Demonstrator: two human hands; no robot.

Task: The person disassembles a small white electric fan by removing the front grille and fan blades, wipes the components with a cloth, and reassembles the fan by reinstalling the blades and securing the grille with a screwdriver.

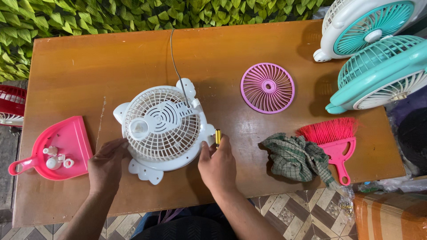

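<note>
While the white fan (163, 129) lies face-down near the middle of the wooden surface (89, 62), both hands sit at its near edge. The left hand (106, 165) rests with fingers loosely curved against the fan's near-left rim, touching the housing just above 1 white foot. The right hand (218, 163) is at the near-right rim, its fingers pressed together around a small tool with a yellow and black handle (218, 136) held upright just beside the housing. A thin grey cord (174, 58) runs from the fan's back toward the far edge.

To the left, a pink dustpan (62, 149) holds several small white parts (55, 158). On the right, well apart from the fan, a purple round grille (267, 88) lies flat. Nearer, a crumpled green checked cloth (296, 158) touches a pink hand brush (333, 140) with red bristles. At the far right, 2 fans (378, 71) in teal and white sit, 1 behind the other. A red fan (11, 104) shows at the left edge, off the surface, and green leaves (111, 15) line the far side.
</note>
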